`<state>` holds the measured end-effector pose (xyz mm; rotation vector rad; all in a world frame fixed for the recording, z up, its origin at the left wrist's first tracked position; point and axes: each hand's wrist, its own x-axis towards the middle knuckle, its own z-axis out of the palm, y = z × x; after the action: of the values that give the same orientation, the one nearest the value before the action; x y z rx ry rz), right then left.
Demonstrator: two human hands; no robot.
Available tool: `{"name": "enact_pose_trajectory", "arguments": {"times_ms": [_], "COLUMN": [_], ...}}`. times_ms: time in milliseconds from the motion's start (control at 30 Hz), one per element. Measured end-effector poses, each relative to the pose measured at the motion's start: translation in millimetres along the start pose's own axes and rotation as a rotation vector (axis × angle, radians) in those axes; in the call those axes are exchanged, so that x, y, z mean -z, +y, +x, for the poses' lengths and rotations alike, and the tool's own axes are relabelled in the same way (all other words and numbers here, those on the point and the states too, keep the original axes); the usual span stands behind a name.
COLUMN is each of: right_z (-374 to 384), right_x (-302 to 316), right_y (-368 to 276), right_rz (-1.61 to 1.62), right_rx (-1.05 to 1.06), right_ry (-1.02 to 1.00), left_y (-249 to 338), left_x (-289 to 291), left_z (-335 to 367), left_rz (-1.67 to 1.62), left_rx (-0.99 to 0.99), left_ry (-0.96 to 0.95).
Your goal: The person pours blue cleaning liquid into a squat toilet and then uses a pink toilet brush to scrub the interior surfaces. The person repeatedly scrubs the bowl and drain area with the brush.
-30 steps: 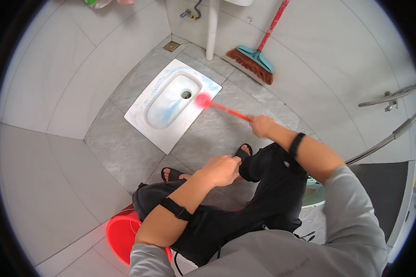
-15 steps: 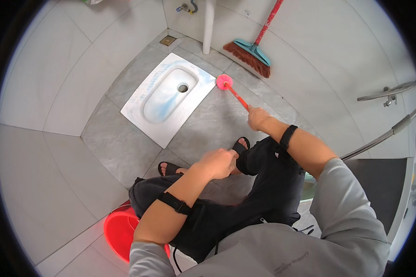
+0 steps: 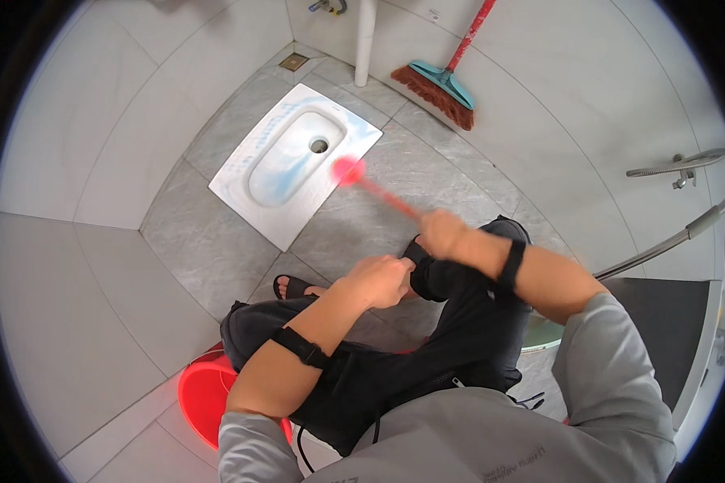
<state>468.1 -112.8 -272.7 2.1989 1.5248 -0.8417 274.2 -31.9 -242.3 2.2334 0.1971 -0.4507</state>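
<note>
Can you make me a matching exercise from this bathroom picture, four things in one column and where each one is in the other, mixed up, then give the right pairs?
Things:
1. toilet brush
2. broom
3. bucket
4. squat toilet

Places:
A. leaning against the far wall
B. set into the grey floor tiles
C. held in the right hand
D. on the floor under the left arm, partly hidden

Pairs: 1-C, 2-A, 3-D, 4-B

Single head-worn fisheye view, looking steeply down from above, near the person's lap, floor farther off
</note>
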Motion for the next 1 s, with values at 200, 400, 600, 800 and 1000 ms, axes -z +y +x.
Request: {"name": "enact_pose_trajectory", "arguments": {"times_ms": [200, 400, 600, 800, 1000], "right_z": [-11, 5, -12, 45, -23], "right_x": [15, 15, 17, 2, 8], "right_y": [9, -18, -22, 32, -31], "right_rz": [-0.047, 0.031, -0.072, 0.051, -0.070], "right_rx": [0.010, -0.073, 0.095, -0.237, 0.142], "right_ry": [0.017, 0.099, -0.031, 0.082, -0.018], "left_y": [10, 4, 29, 36, 33], "left_x": [2, 8, 11, 26, 8], "left_z": [3, 0, -4, -2, -11], "left_rz": [0.069, 0.090, 0.130, 0.099, 0.148], "left_rx": [0.019, 0.025, 0.028, 0.092, -0.049], "left_ry": [-0.060, -0.089, -0.371, -0.364, -0.319]}}
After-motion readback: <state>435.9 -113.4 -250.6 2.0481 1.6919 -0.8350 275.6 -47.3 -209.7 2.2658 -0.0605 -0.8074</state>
